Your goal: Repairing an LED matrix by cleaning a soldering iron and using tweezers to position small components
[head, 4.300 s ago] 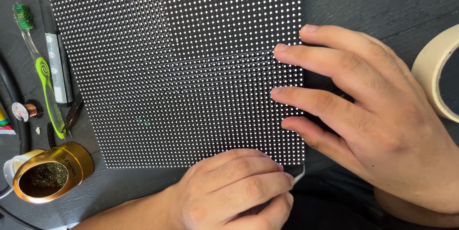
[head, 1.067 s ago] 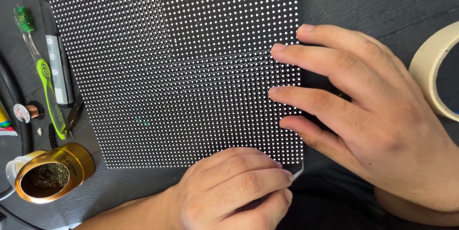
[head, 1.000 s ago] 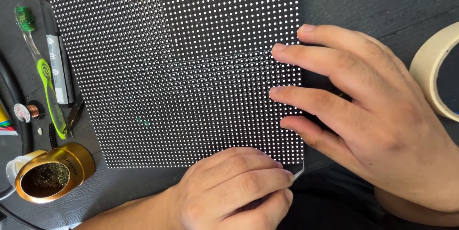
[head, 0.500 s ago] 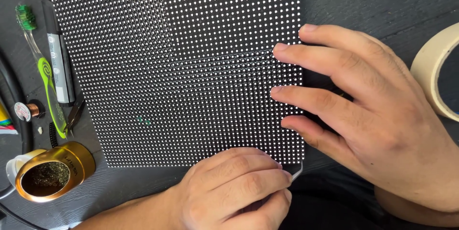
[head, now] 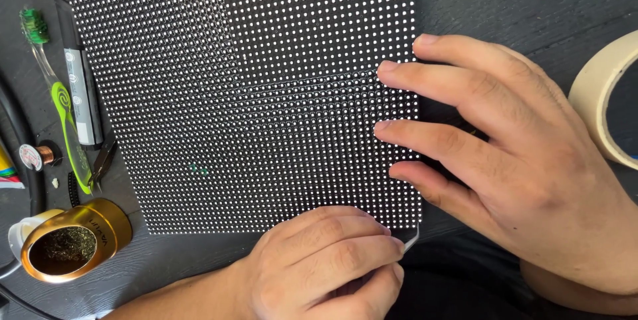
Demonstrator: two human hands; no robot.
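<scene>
From the head camera I look straight down on a black LED matrix panel (head: 266,87) lying flat on the dark wood-grain bench (head: 518,7), its grid of white dots filling most of the view; two small green dots show low on its left half.

My right hand (head: 512,160) lies spread and flat, fingers wide — three fingertips press on the panel's right edge, the rest of the hand on the bench beside it. It holds nothing.

My left hand (head: 325,267) is curled into a narrow pinch just below the panel's lower right corner, gripping a thin metal tool (head: 411,240) whose tip reaches that corner; I cannot tell whether the tip touches it.

Left of the panel lie a green-handled toothbrush (head: 63,117), a black pen-shaped tool (head: 78,74), small cutters (head: 101,164) and a copper wire spool (head: 40,155). A gold tip-cleaner pot (head: 73,240) stands at lower left — well apart from both hands. A masking tape roll (head: 598,101) sits at the right edge.
</scene>
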